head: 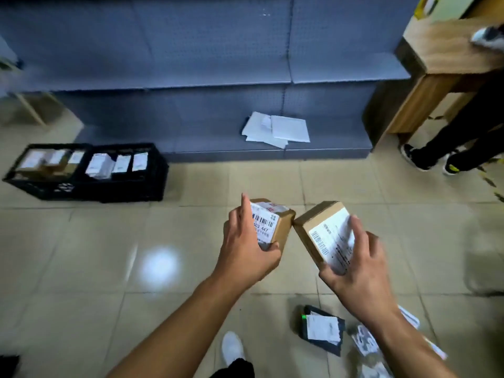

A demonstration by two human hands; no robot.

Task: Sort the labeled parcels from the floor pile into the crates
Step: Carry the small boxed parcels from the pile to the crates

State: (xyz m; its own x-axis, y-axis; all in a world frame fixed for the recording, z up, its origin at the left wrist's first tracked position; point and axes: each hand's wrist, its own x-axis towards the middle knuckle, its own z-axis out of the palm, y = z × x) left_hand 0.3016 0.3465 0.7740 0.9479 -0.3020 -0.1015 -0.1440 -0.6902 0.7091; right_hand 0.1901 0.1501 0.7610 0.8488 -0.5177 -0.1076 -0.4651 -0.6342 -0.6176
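Brown cardboard fills both our hands. Our left hand [245,249] grips a small box [283,227] from its left side. The thumb curls round the near corner, the index finger stands straight up along the edge of the white barcode label, and the other fingers are hidden behind the box. Our right hand [362,271] holds a flatter box [313,214], tilted with its label face toward us. Here the thumb hooks under the near corner and the fingers lie spread across the label. Both boxes are in the air above the tiled floor [81,255], corner to corner between the hands; we cannot tell whether they touch.

Well beyond and to the left of the left hand, two black crates [122,189] stand side by side on the floor, both holding labelled parcels. Nearer to us than the right hand, under its forearm, lies the floor pile: a dark parcel [321,331] with a white label and some pale mailers [365,342] just beside it, blurred. Straight beyond the hands, white envelopes [275,129] lie on the bottom board of a blue-grey shelf [191,50]. Far to the right of the right hand, another person's legs [441,148] stand by a wooden counter [441,50].
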